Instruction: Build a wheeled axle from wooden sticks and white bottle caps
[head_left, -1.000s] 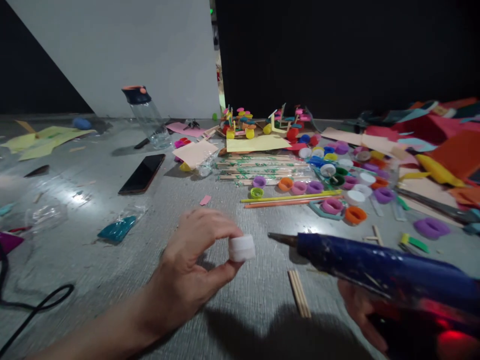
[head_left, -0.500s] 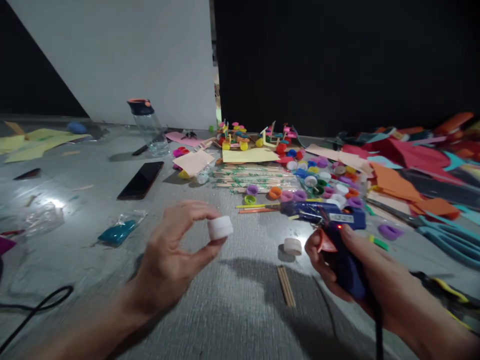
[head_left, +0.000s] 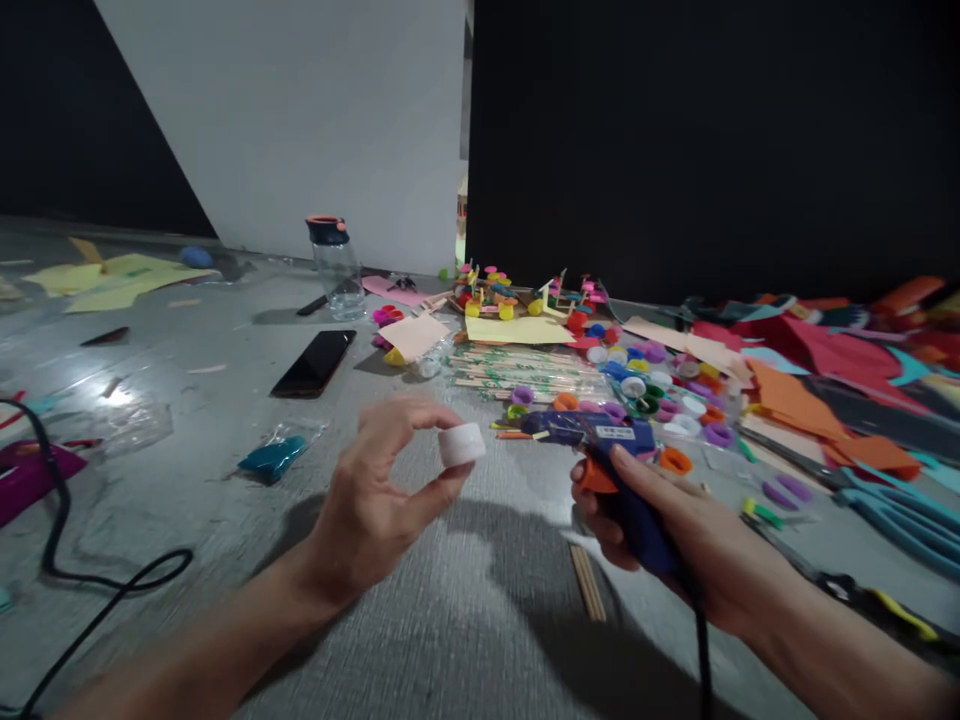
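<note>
My left hand (head_left: 375, 500) pinches a small white bottle cap (head_left: 461, 444) between thumb and fingertips, held up above the grey floor. To its right, my right hand (head_left: 667, 530) grips a blue hot glue gun (head_left: 600, 450) by the handle, one finger on the orange trigger. The gun's nozzle points left toward the cap and sits a short way from it. Its black cord runs down past my right wrist.
Thin wooden sticks (head_left: 587, 582) lie on the floor below my hands. Behind are several coloured bottle caps (head_left: 645, 385), packed sticks (head_left: 525, 368), a cap-and-stick model (head_left: 517, 295), a phone (head_left: 313, 363), a water bottle (head_left: 334, 268), coloured paper (head_left: 795, 390), scissors (head_left: 900, 505), and a black cable (head_left: 90, 570) at left.
The glue gun has swung from close and low at the right to upright in my right hand, nozzle near the cap. My left hand kept the cap and lifted slightly.
</note>
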